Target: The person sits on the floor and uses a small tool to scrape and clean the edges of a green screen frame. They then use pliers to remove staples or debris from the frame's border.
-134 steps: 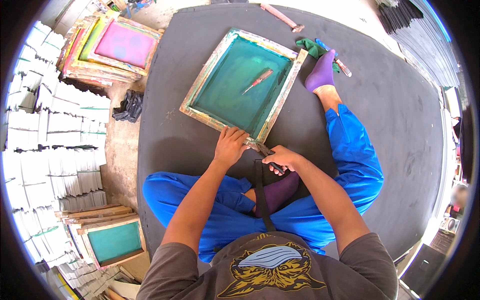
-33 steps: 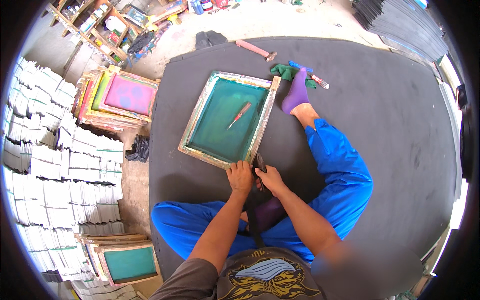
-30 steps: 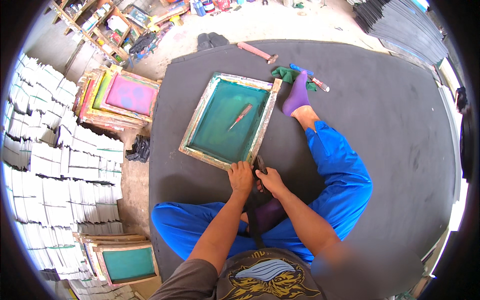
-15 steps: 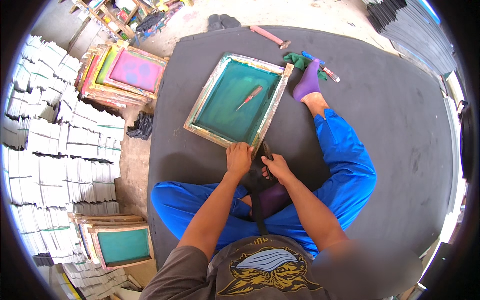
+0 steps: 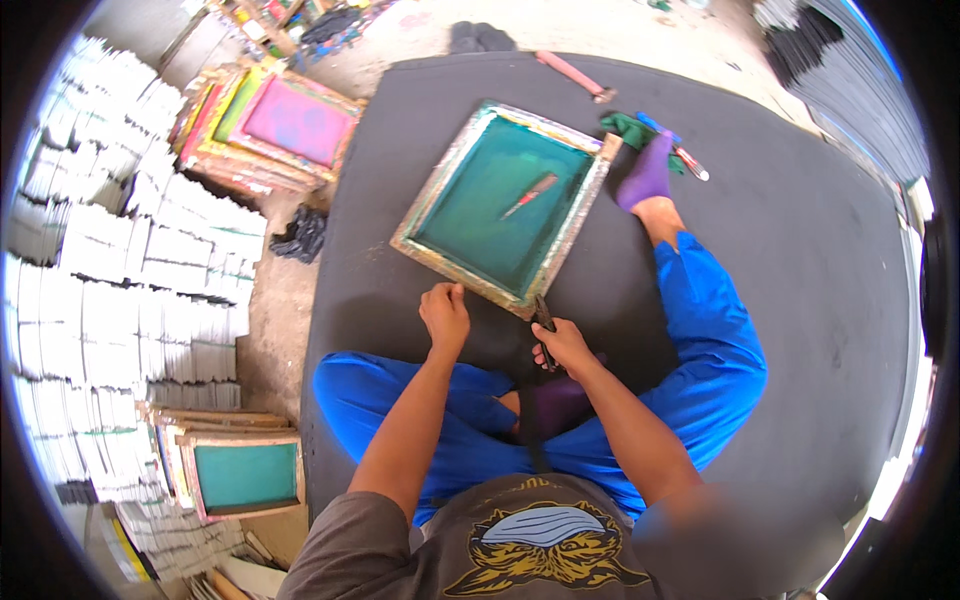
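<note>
A wooden-framed printing screen [image 5: 425, 196] with teal mesh lies on the dark mat before my crossed legs. My right hand [image 5: 565, 345] is closed around dark-handled pliers [image 5: 544, 318], whose jaws are at the frame's near right corner; I cannot tell what they grip. Just off the frame's near edge, at the left, my left hand [image 5: 445, 315] has its fingers curled closed. Anything inside those fingers is hidden. A screwdriver [image 5: 530, 195] with a reddish shaft rests on the mesh.
Beyond the screen lies a pink-handled hammer [image 5: 575, 75]. By my purple-socked foot are a green cloth [image 5: 625, 128], a blue tool and another screwdriver [image 5: 692, 163]. Stacked screens [image 5: 300, 120], a black plastic bag [image 5: 300, 235] and white paper bundles [image 5: 140, 310] stand left of the mat [image 5: 820, 300].
My left hand has come away from the frame's near edge, toward the left. My right hand keeps the pliers by the near corner. The whole view has shifted slightly.
</note>
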`<state>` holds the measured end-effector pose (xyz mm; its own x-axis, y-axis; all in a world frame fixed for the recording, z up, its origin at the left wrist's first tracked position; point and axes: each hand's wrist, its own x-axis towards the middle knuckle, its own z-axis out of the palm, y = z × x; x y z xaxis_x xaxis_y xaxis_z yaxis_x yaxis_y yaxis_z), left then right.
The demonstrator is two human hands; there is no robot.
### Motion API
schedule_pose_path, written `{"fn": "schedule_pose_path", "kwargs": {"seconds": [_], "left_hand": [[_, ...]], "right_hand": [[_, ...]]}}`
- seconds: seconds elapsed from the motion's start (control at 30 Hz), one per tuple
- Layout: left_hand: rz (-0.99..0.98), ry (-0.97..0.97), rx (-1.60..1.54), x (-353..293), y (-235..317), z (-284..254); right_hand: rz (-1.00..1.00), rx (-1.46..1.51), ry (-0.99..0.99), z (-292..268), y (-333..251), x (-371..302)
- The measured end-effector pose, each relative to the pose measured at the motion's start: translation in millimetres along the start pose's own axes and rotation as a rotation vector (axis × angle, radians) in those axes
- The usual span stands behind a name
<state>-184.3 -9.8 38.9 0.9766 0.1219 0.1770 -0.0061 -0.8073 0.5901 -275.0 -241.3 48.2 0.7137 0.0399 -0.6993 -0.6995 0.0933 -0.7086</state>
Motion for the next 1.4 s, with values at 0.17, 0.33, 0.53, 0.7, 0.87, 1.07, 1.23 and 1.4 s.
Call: {"fn": "schedule_pose_path", "kwargs": {"seconds": [0.17, 0.33, 0.53, 0.7, 0.87, 1.07, 1.23, 1.4], "left_hand": [[-0.415, 0.153, 0.094, 60.3, -58.3, -46.5], [-0.287, 0.055, 0.18, 61.4, -84.1, -49.4], [0.512, -0.056, 0.016, 21.9, -16.1, -19.5], [0.846, -0.254, 0.007, 0.4, 13.2, 9.5], [0.908, -0.257, 0.088, -2.5, 10.5, 31.1], [0.907, -0.354, 0.199, 6.1, 21.7, 31.5], [0.891, -0.45, 0.153, 17.0, 15.7, 25.1], [0.941, -0.394, 0.222, 14.8, 1.6, 21.6]], "right_hand": [[0.02, -0.059, -0.111, 28.5, -15.9, 0.0], [0.077, -0.092, -0.132, 25.8, -3.8, 2.1], [0.168, -0.026, -0.116, 9.6, 6.9, 4.1], [0.202, -0.04, -0.132, 12.5, 1.8, 5.0], [0.212, 0.013, -0.128, 9.7, 5.3, 2.4], [0.167, 0.028, -0.143, 7.2, 11.4, 1.4], [0.165, 0.057, -0.134, 16.3, 0.7, -2.6], [0.182, 0.031, -0.083, 25.3, -9.7, -3.3]]}}
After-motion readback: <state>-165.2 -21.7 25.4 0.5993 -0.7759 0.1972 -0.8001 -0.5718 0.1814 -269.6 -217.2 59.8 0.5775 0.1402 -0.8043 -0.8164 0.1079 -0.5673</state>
